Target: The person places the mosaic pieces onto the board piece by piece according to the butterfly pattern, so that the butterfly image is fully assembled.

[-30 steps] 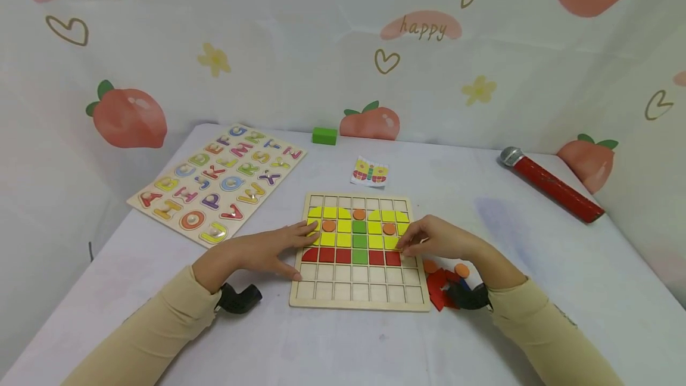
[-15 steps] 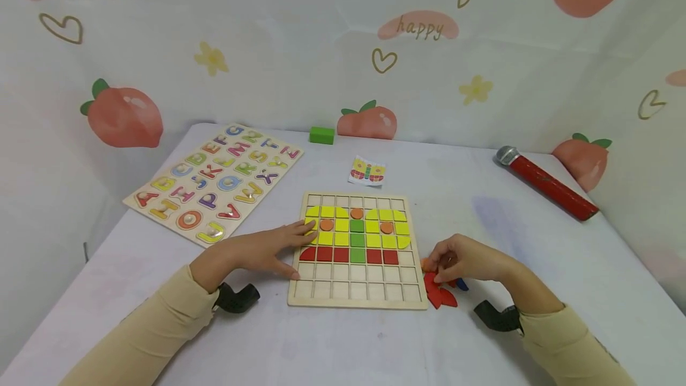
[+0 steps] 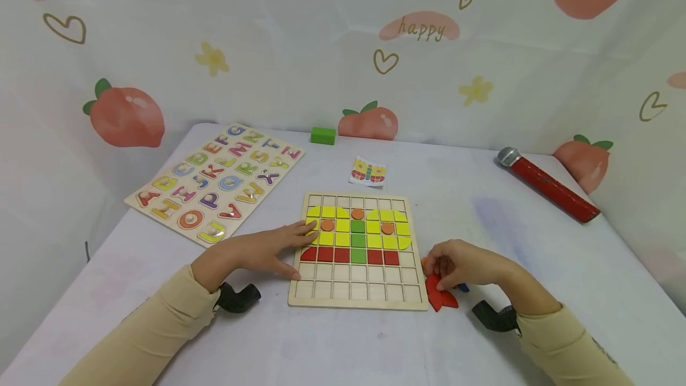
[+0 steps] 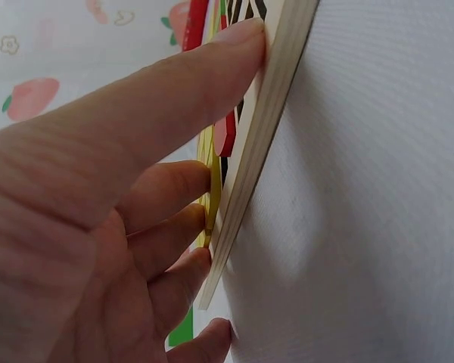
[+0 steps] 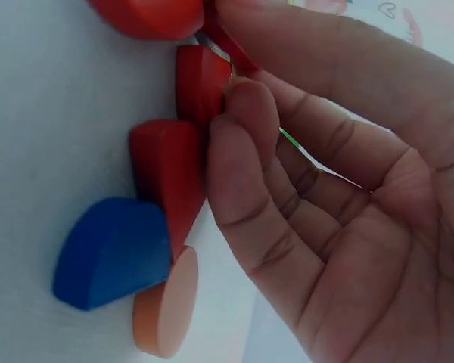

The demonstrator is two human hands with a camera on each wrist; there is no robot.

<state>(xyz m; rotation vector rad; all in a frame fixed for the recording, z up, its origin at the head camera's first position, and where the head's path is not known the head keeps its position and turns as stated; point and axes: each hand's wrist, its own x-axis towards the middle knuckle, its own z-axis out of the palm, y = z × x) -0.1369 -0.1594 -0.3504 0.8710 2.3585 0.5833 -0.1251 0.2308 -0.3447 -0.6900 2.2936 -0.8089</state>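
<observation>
A wooden grid board [image 3: 343, 301] lies on the table with yellow, orange, green and red tiles in its upper rows. At its left edge rests my left hand [image 3: 262, 253]. In the left wrist view, the left thumb [image 4: 204, 72] lies along the board's edge and fingertips touch the yellow tiles [image 4: 212, 200]. My right hand [image 3: 463, 262] is over a small pile of red pieces [image 3: 439, 299] beside the board. In the right wrist view, its curled fingers touch red pieces [image 5: 170, 170]; a red sliver shows under the thumb, and whether it is pinched is unclear.
A blue piece [image 5: 110, 253] and an orange disc [image 5: 166, 310] lie in the pile. Behind the board is a small butterfly picture card [image 3: 368, 171]. An alphabet board [image 3: 214, 186] lies left, a green block [image 3: 323, 136] at the back, a red toy microphone [image 3: 552, 186] right.
My right hand has moved from the board's right side down and right to the loose pieces, then shifted slightly there. The left hand stays at the board's edge.
</observation>
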